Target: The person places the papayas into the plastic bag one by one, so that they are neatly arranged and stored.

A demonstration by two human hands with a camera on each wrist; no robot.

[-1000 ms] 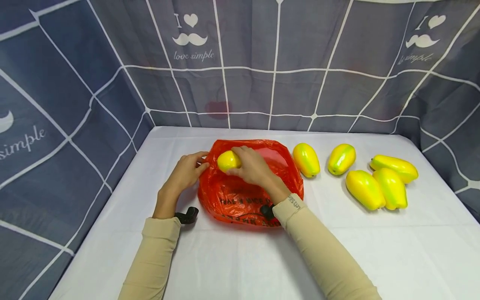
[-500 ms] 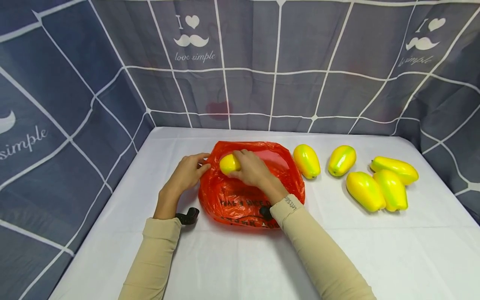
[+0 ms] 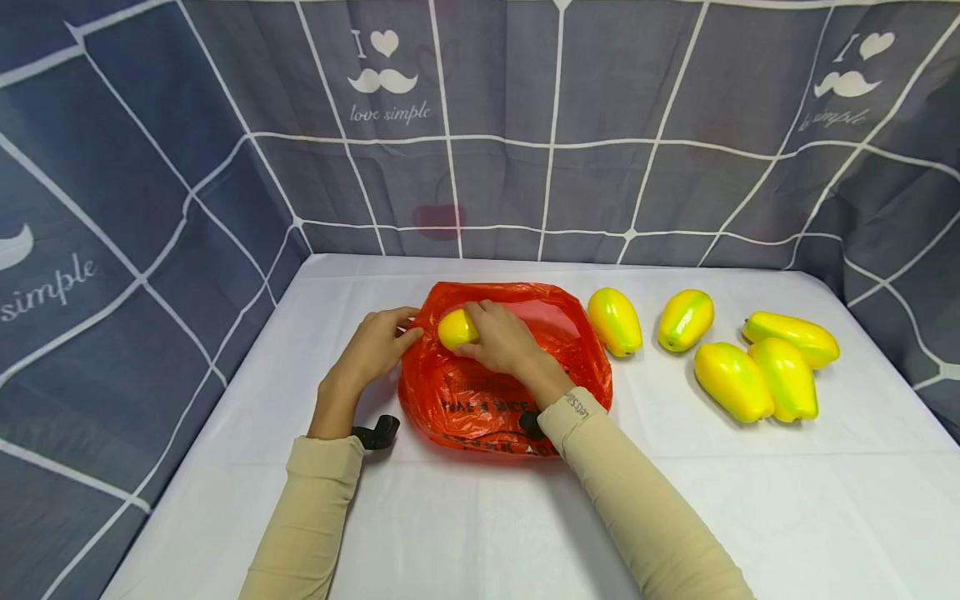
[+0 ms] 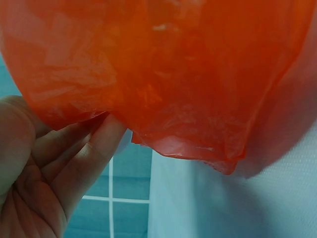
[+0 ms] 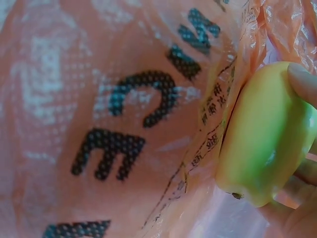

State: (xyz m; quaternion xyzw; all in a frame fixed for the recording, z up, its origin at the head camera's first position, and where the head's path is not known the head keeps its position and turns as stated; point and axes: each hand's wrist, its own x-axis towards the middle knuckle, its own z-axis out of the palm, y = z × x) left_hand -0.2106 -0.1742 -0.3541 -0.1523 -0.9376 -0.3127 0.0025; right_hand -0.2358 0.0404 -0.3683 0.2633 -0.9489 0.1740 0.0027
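Note:
A red plastic bag [image 3: 487,417] with black print lies with its mouth open at the middle of the white table. My left hand [image 3: 372,346] pinches its left rim between thumb and fingers; in the left wrist view the thin film [image 4: 188,74] hangs from those fingers. Inside the mouth, my right hand [image 3: 504,337] grips a yellow papaya [image 3: 455,330] near the bag's left side. The right wrist view shows this papaya [image 5: 265,139] with a green flank and dark stem end, thumb on top and fingers beneath, close beside the printed film.
Right of the bag lie more papayas: one beside its rim [image 3: 615,322], another farther right [image 3: 686,321], and a cluster of three [image 3: 731,382] toward the table's right edge. A grey checked cloth [image 3: 495,183] hangs behind the table and along its left side.
My right hand and the papaya have sunk slightly lower into the bag. The left hand keeps its place at the rim, and the other papayas lie where they were.

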